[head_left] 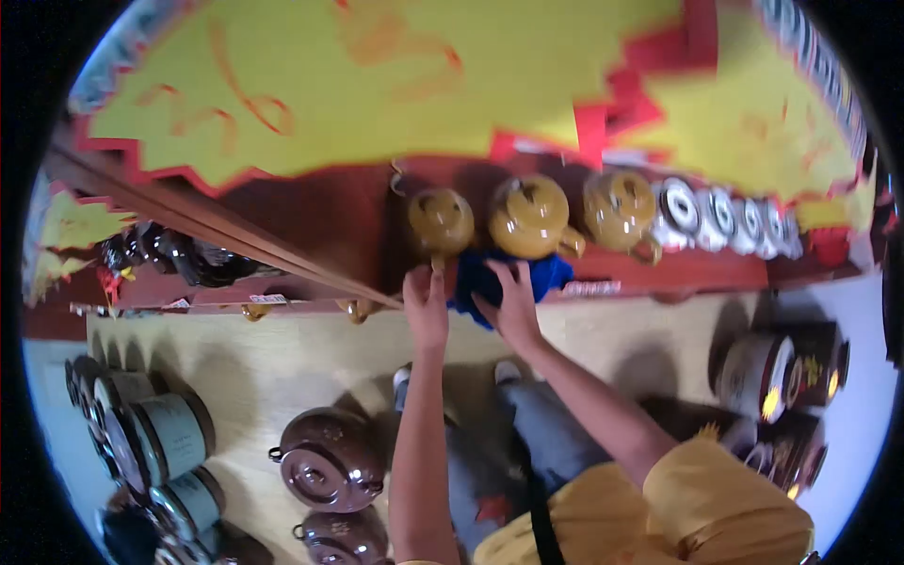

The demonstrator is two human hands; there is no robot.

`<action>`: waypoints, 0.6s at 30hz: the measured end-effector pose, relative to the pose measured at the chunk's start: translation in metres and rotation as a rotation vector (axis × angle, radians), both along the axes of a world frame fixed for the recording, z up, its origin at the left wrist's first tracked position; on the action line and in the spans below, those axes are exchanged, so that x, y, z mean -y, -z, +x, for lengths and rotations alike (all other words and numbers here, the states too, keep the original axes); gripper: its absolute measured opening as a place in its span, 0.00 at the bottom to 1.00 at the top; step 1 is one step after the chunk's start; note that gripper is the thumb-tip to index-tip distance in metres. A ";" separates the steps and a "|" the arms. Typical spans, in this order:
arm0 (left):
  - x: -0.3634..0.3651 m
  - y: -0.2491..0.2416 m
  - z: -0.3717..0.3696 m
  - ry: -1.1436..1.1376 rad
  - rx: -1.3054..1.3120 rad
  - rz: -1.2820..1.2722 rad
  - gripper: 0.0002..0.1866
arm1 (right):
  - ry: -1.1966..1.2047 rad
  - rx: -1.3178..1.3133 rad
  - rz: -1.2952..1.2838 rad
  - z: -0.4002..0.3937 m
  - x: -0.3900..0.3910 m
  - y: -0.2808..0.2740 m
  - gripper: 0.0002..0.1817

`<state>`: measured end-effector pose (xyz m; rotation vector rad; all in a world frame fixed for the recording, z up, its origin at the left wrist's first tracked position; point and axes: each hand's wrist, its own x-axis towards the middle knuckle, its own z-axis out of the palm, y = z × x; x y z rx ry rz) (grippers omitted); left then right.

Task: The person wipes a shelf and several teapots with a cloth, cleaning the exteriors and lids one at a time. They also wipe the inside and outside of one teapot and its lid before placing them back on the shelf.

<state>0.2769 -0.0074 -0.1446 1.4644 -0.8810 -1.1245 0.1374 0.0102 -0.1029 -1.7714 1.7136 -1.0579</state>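
Observation:
A shelf carries a row of glazed yellow-brown lidded pots. My left hand is at the front of the leftmost pot, its fingers closed on the short handle that juts toward me. Just to its right, my right hand grips a blue cloth, which lies bunched over the shelf edge below the middle pot. Part of the cloth spreads out to the right of that hand. A third yellow-brown pot stands farther right, its handle also facing forward.
White patterned pots continue the row to the right. Yellow signs with red edges hang over the shelf. A wooden divider slants at the left. Large brown pots and pale green crocks stand on the floor behind me.

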 end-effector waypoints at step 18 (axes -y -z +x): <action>0.024 -0.090 0.026 0.502 0.666 -0.195 0.22 | 0.754 0.348 -0.134 0.039 0.005 0.019 0.16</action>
